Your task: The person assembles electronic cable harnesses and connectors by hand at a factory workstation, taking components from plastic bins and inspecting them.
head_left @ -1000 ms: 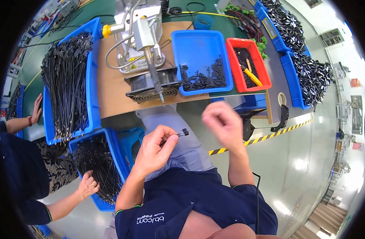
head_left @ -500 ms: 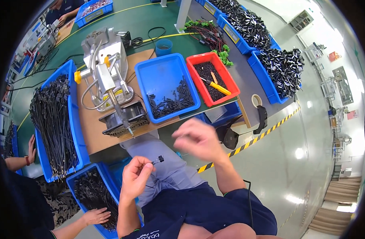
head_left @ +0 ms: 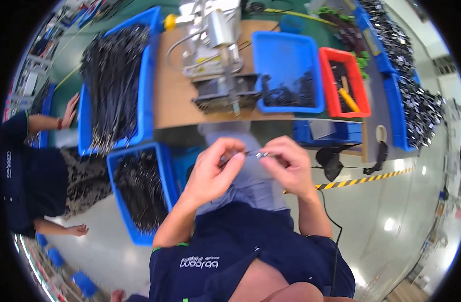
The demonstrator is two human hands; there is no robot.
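In front of my lap, my left hand [head_left: 216,170] is closed, pinching a thin black cable end between thumb and fingers. My right hand [head_left: 291,167] is closed at the same height, its fingertips on a small silvery piece [head_left: 261,155] that points toward the left hand. The two sets of fingertips are only a short gap apart. Blur hides whether the piece is joined to the cable end. Beyond my hands, at the table edge, stands a metal press-like machine [head_left: 221,35] with a dark fan [head_left: 225,93] under its nozzle.
A blue bin of black cables [head_left: 114,85] lies left of the machine, another blue bin [head_left: 142,191] below it. To the right are a blue tray [head_left: 286,55] with black pieces and a red tray [head_left: 362,95] holding a yellow-handled tool. A co-worker's hand [head_left: 78,230] is at left.
My right hand has come down and left to meet my left hand and now pinches a piece. The view has turned. The co-worker's lower hand has left the cable bin.
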